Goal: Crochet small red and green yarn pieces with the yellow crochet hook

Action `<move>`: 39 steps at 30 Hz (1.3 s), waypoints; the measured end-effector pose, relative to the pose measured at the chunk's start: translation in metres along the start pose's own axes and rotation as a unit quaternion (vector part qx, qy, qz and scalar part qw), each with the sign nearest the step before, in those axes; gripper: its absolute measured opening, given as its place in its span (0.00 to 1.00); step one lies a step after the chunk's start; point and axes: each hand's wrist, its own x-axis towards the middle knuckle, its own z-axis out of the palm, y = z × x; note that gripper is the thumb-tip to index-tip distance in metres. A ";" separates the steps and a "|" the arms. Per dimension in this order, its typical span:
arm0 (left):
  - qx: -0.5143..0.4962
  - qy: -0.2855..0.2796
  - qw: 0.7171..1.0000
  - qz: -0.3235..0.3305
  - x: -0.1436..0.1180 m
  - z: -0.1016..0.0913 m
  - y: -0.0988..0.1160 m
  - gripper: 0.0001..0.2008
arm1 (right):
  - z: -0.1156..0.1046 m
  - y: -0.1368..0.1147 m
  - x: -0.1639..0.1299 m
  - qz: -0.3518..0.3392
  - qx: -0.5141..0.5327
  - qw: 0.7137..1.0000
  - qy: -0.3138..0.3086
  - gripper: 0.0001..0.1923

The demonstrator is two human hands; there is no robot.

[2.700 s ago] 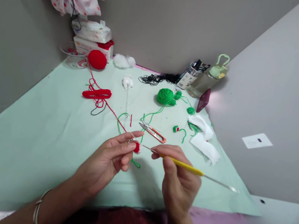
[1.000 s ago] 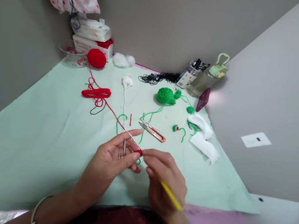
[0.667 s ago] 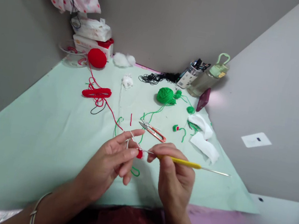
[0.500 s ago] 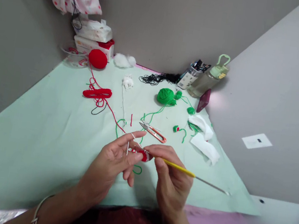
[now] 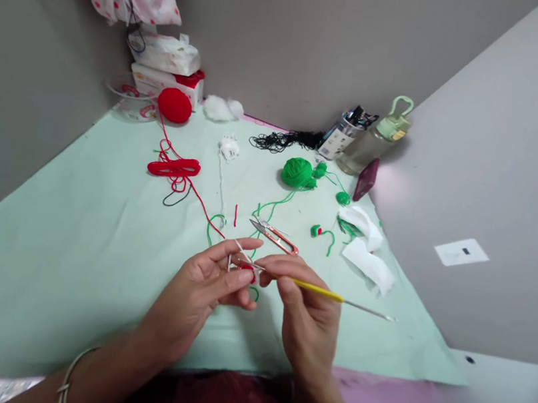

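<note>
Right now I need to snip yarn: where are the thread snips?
The thread snips lie on the green mat, centre of the head view, just beyond both hands and nearer than the green yarn ball.

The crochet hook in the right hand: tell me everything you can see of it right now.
The crochet hook is a thin rod with a yellow grip in the middle, plastic or rubber by its look, and bare silvery metal at both ends. It lies nearly level, pointing left, and slopes slightly down to the right. The right hand pinches it near the front of the grip. Its working tip meets the small red crochet piece held by the left hand; the hook end itself is too small to make out. The rear end juts free over the green mat.
</note>
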 end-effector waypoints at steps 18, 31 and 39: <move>0.025 -0.007 0.999 -0.022 0.001 -0.003 -0.001 0.09 | -0.003 -0.002 -0.006 0.003 -0.040 0.998 0.058 0.11; 0.037 0.016 0.999 -0.025 0.001 -0.004 0.001 0.09 | -0.004 -0.005 -0.006 -0.039 -0.036 0.998 0.029 0.11; 0.039 0.010 0.999 -0.022 0.002 -0.005 0.001 0.07 | -0.004 -0.006 -0.006 -0.032 -0.054 0.997 0.039 0.11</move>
